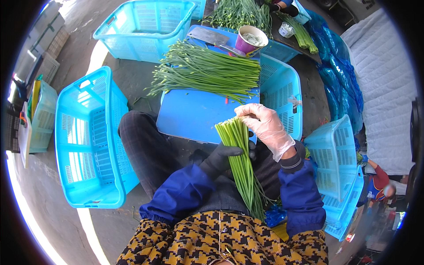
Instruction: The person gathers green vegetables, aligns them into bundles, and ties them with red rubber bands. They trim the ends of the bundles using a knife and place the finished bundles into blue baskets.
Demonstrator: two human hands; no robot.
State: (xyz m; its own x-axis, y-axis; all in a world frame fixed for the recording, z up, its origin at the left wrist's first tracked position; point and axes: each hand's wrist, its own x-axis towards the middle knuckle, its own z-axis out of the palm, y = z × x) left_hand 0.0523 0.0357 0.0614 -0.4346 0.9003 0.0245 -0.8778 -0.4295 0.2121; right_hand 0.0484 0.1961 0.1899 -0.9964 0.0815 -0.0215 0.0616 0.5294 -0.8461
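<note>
My left hand (225, 155), in a dark glove, is closed round a bundle of green flowering chive stems (237, 142), cut ends up and tips hanging toward my lap. At the bundle's upper right edge, my right hand (261, 124), in a clear plastic glove, has its fingertips bent against the cut ends; whether they pinch a stem cannot be told. Beyond, a large pile of flowering chives (212, 71) lies across a blue board (192, 112). A cleaver (208, 36) and a purple-and-white paper tub of rubber bands (248, 43) are at the board's far end.
Light-blue plastic crates stand at the left (109, 132), far left (142, 39), beside the board (296, 99) and at the right (331, 155). More chives (238, 15) lie on a far table near another person's gloved hand (291, 10). Another person (381, 182) is at the right.
</note>
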